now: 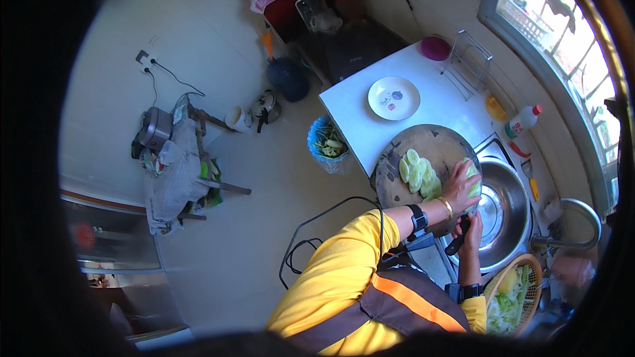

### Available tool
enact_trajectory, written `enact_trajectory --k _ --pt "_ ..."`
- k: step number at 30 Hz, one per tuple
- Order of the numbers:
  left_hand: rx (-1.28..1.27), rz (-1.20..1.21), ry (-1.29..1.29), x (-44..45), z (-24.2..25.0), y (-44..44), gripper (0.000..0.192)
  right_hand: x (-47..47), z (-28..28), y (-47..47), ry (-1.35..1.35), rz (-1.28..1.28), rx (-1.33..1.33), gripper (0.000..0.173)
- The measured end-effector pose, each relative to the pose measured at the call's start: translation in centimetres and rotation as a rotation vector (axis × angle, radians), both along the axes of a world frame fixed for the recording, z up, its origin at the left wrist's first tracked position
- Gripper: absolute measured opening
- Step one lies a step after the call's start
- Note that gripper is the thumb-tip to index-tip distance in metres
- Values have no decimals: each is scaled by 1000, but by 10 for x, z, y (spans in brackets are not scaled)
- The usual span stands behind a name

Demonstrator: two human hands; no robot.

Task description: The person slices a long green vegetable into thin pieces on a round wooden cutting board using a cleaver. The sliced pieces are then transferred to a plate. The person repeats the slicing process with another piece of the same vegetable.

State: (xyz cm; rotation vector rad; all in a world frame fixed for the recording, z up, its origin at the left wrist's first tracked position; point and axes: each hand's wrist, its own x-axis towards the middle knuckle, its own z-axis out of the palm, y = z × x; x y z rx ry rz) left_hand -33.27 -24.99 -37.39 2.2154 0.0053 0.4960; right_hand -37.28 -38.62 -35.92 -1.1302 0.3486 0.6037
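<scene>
A round wooden chopping board point(392, 183) lies at the counter's corner, partly over the sink edge. Pale green slices point(419, 173), which look like cucumber, lie in a fanned pile on its left half. More of the same, a pale green piece point(475, 178), sits at the board's right edge. My left hand point(459, 188), with a gold bangle on the wrist, spreads its fingers over that piece and holds it. Close below it, my right hand point(471, 235) grips the black handle of a knife point(459, 238). The blade is mostly hidden by my left hand.
A steel sink basin point(516, 208) with a curved faucet point(590, 215) adjoins the board. Beyond the board is a white plate point(394, 99). A woven basket of vegetables point(533, 302) stands at lower right. A lined waste bin point(322, 158) stands by the counter. A black cable point(317, 218) loops beside me.
</scene>
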Motion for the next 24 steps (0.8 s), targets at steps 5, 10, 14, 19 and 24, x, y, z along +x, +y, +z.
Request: enact_trajectory --k 5,10,14,19,24 --pt "7 63 -64 38 33 68 54 42 31 66 -58 51 -20 14" --pt "47 120 -90 67 32 175 50 85 24 160 -45 144 21 13" --pt "97 134 -33 78 14 244 49 108 8 224 16 197 30 11" --pt "72 140 -16 96 -11 297 45 129 3 280 28 216 -6 12" --pt "55 137 40 112 -46 331 51 143 2 297 -59 202 -146 12"
